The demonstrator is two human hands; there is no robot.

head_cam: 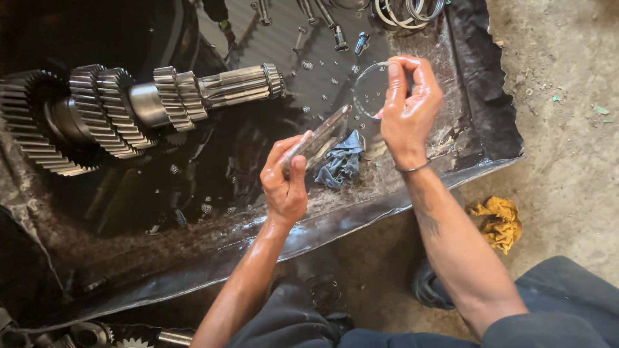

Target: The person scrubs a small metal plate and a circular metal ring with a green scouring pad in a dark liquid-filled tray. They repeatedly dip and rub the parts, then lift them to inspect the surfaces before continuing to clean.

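My left hand [285,177] grips a flat, oily metal ring [320,135] seen nearly edge-on, over a dark, wet metal tray [400,200]. My right hand [410,106] pinches a second thin metal ring [371,90] upright by its right side, a little above and right of the first. Both hands are slick with oil. A large gear shaft [122,109] with several toothed gears lies across the tray's left half, its splined end pointing toward the rings.
A blue-grey rag [340,162] lies in the tray under the hands. Bolts [338,32] and a stack of metal rings [406,11] sit at the tray's far edge. A yellow rag [498,221] lies on the concrete floor at right. More gears [90,335] show at bottom left.
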